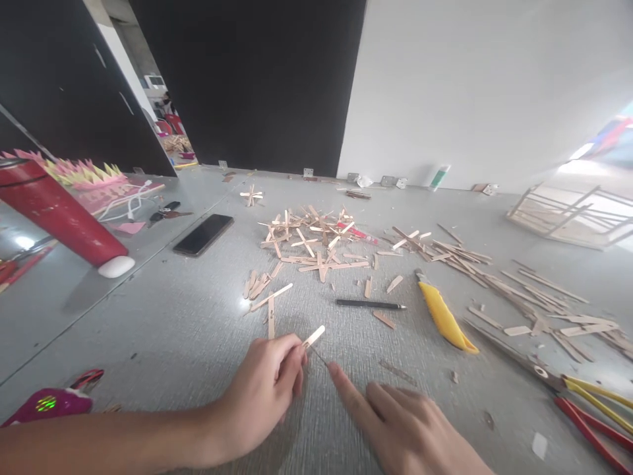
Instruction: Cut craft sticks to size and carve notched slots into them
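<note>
My left hand (277,373) is closed, pinching a pale wooden craft stick (315,335) whose rounded end sticks out past the fingertips. My right hand (400,422) is wrapped round a thin blade (319,356), index finger stretched along it; its handle is hidden under the palm. The blade's tip meets the stick beside my left fingertips. Just beyond my left hand lie two loose sticks, one of them an upright-pointing craft stick (271,316). Farther off is a pile of cut and crossed craft sticks (321,260).
A black pen (370,304), a yellow-handled cutter (442,313) and red-and-yellow-handled shears (544,373) lie to the right. Leftward are a phone (204,235), a red flask (59,211) and a purple object (49,404). A stick frame (568,214) stands at back right.
</note>
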Available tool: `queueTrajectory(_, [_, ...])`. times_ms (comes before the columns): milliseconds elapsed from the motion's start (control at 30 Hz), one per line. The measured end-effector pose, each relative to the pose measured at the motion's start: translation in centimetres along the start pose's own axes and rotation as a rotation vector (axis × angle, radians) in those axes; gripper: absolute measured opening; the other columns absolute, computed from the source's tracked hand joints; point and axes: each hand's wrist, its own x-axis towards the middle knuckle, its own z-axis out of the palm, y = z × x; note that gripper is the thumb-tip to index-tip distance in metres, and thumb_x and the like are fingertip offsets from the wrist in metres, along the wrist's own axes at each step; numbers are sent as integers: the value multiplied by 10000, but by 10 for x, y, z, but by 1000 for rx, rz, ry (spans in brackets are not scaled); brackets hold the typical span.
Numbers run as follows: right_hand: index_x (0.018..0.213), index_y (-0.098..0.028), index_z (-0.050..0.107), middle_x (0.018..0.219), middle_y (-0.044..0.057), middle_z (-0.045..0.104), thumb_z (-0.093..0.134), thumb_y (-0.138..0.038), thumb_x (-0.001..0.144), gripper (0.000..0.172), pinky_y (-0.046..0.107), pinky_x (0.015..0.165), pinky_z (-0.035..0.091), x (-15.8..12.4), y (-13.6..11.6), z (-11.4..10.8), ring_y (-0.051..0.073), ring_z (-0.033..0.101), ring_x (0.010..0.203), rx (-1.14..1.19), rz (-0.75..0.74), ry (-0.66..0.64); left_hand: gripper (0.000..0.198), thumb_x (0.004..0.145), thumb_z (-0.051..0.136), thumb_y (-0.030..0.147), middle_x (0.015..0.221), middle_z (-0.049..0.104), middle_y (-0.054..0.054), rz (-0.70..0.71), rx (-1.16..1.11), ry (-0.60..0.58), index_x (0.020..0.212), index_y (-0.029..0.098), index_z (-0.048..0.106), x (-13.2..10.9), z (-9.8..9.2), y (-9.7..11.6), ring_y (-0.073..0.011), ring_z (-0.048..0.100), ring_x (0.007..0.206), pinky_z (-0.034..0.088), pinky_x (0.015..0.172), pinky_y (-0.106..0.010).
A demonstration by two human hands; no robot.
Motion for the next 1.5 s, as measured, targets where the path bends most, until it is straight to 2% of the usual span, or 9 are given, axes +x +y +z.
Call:
queueTrajectory(167, [1334, -33, 645, 657, 7, 662, 585, 7, 677, 661, 279, 425, 376, 45, 7, -43, 139, 551, 444, -35, 85, -179, 459, 1098, 325, 453, 570, 482, 55, 16, 5, 7, 731, 213, 461, 2, 1, -7, -78, 422, 371, 309, 409, -189])
queueTrajectory(267, [857, -186, 753, 552, -32, 559, 542, 2, 826, 284, 254, 421, 258, 71, 19, -75, 101, 433, 427, 9, 122, -280, 433, 1091, 356, 417, 569, 494, 57, 32, 4, 8, 723, 210, 454, 2, 1, -6, -68, 418, 359, 307, 417, -185])
queueTrajectory(333, [713, -198, 694, 534, -34, 521, 498, -20, 906, 328, 238, 428, 237, 76, 23, -83, 90, 395, 443, 110, 159, -262, 425, 1093, 344, 402, 573, 504, 54, 33, 0, 19, 730, 208, 453, 2, 1, -4, -64, 416, 356, 309, 422, -183])
queueTrajectory(700, [1510, -38, 474, 833, 82, 709, 489, 8, 828, 684, 263, 569, 421, 34, 1, -28, 144, 609, 615, 315, 284, -245, 503, 1080, 348, 526, 530, 505, 50, 46, -37, 25, 737, 200, 521, 5, 2, -14, -89, 450, 359, 334, 396, -184])
queueTrajectory(900, [1532, -17, 451, 792, 86, 699, 431, -9, 840, 693, 304, 545, 410, 28, -8, 3, 172, 609, 580, 250, 240, -137, 507, 1086, 329, 484, 464, 453, 57, 51, -25, 68, 694, 211, 498, 5, 3, -11, -101, 437, 372, 346, 418, -193])
queueTrajectory(1033, [1147, -171, 752, 669, 23, 680, 443, -50, 942, 390, 273, 558, 364, 59, 18, -37, 119, 531, 533, 401, 369, -197, 445, 1064, 346, 445, 503, 505, 44, 44, -9, 61, 717, 211, 498, 6, 2, -10, -94, 442, 348, 338, 400, -195])
queueTrajectory(1233, [733, -190, 719, 538, -33, 527, 524, -23, 931, 324, 247, 480, 245, 95, 39, -78, 83, 396, 474, 315, 222, -315, 416, 1031, 371, 466, 527, 516, 44, 22, 12, 62, 712, 216, 466, 5, 3, -7, -76, 413, 325, 318, 378, -187])
queueTrajectory(1333, [920, -186, 751, 622, 0, 623, 583, -52, 883, 218, 276, 492, 281, 78, 21, -49, 128, 511, 520, 225, 251, -265, 457, 1050, 346, 480, 518, 499, 52, 12, 2, 75, 698, 214, 466, 6, 4, -9, -75, 427, 325, 323, 379, -182])
queueTrajectory(1500, [1509, -121, 527, 709, 31, 693, 413, -38, 956, 571, 271, 515, 412, 37, -12, 7, 150, 616, 532, 325, 397, -80, 485, 1070, 363, 473, 477, 450, 69, 2, -11, 93, 673, 215, 466, 5, 5, -8, -84, 446, 350, 319, 388, -175])
